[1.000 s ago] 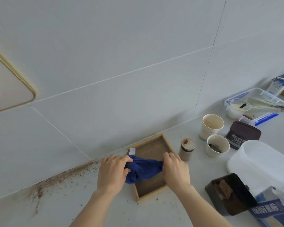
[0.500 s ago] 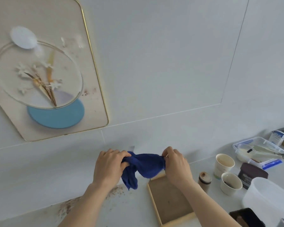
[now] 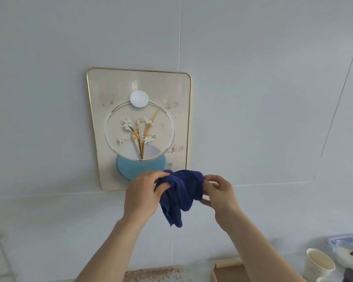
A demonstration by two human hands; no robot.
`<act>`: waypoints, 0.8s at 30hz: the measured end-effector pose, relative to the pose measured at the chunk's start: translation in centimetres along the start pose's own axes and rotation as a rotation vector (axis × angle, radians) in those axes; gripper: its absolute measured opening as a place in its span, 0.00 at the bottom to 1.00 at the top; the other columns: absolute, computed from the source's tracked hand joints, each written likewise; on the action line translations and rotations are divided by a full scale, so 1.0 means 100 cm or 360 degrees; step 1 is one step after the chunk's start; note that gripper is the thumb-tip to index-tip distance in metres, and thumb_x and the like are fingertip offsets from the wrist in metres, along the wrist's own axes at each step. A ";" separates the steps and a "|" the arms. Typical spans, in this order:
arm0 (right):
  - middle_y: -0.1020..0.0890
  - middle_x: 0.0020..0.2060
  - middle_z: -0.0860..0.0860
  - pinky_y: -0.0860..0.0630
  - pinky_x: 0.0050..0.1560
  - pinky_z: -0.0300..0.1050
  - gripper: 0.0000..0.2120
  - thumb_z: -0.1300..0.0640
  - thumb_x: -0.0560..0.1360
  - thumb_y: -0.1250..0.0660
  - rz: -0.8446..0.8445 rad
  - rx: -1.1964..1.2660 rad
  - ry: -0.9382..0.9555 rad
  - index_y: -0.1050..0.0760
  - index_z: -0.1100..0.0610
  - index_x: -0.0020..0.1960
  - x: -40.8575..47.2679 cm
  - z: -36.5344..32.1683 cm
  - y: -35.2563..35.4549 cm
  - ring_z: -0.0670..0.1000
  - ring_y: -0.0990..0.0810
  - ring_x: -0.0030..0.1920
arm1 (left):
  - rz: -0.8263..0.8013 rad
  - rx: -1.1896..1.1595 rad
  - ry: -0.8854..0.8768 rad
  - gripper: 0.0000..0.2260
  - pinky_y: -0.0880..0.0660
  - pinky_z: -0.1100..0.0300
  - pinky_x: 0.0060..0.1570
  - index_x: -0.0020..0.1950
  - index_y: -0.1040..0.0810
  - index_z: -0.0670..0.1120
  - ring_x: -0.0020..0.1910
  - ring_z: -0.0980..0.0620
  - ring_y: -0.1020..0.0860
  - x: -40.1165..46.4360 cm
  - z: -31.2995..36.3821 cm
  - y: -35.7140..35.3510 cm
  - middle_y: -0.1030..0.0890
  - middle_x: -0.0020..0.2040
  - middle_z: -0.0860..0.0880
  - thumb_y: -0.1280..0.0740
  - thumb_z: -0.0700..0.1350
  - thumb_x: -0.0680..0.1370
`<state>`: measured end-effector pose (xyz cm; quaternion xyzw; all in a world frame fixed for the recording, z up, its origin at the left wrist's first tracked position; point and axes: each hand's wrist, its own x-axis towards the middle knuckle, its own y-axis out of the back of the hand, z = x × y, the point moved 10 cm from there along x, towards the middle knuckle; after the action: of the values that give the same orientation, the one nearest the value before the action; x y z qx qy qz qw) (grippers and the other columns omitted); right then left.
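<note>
A dark blue cloth [image 3: 179, 196] hangs bunched between both hands, raised in front of the white tiled wall. My left hand [image 3: 140, 194] grips its left end with curled fingers. My right hand [image 3: 219, 192] pinches its right edge. Just behind the cloth hangs a gold-framed flower picture [image 3: 139, 127], with brown specks on its glass. The cloth's top overlaps the picture's lower edge; whether it touches the glass I cannot tell.
At the bottom lies the counter with a brown powder spill [image 3: 153, 273], the corner of a wooden tray [image 3: 226, 268], a paper cup [image 3: 319, 263] and a clear plastic box [image 3: 346, 247] at the far right.
Both hands lifted the cloth up off the wooden tray and carried it left toward the framed picture. The view tilted up, so the counter dropped to the bottom edge.
</note>
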<state>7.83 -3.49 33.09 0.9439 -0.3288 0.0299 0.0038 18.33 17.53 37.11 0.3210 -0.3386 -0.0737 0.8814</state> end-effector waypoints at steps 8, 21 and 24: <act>0.12 0.56 0.56 0.14 0.52 0.55 0.15 0.49 0.86 0.41 -0.0487 0.0495 0.0008 0.16 0.53 0.61 -0.025 -0.033 -0.077 0.58 0.14 0.58 | 0.0220 -0.0413 0.0021 0.04 0.22 0.60 0.48 0.54 0.17 0.59 0.50 0.60 0.19 0.013 0.009 0.024 0.16 0.48 0.63 0.28 0.51 0.80; 0.13 0.48 0.42 0.19 0.52 0.41 0.16 0.63 0.76 0.28 0.0106 -0.0150 0.0648 0.17 0.43 0.56 0.021 -0.050 -0.056 0.44 0.15 0.53 | 0.0201 -0.0020 -0.0275 0.24 0.37 0.52 0.79 0.78 0.29 0.54 0.78 0.54 0.32 0.038 -0.002 0.017 0.27 0.78 0.56 0.34 0.50 0.82; 0.16 0.50 0.45 0.21 0.54 0.44 0.20 0.70 0.74 0.31 0.0287 -0.0366 0.1023 0.17 0.47 0.55 0.024 -0.074 -0.061 0.45 0.17 0.52 | 0.0389 0.0242 -0.0494 0.27 0.46 0.48 0.84 0.81 0.32 0.51 0.83 0.50 0.38 0.055 0.011 0.026 0.32 0.82 0.52 0.38 0.56 0.83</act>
<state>13.07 0.01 40.74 0.8469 -0.3940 0.2884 0.2107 21.63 17.09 42.33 0.3281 -0.5114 0.0109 0.7942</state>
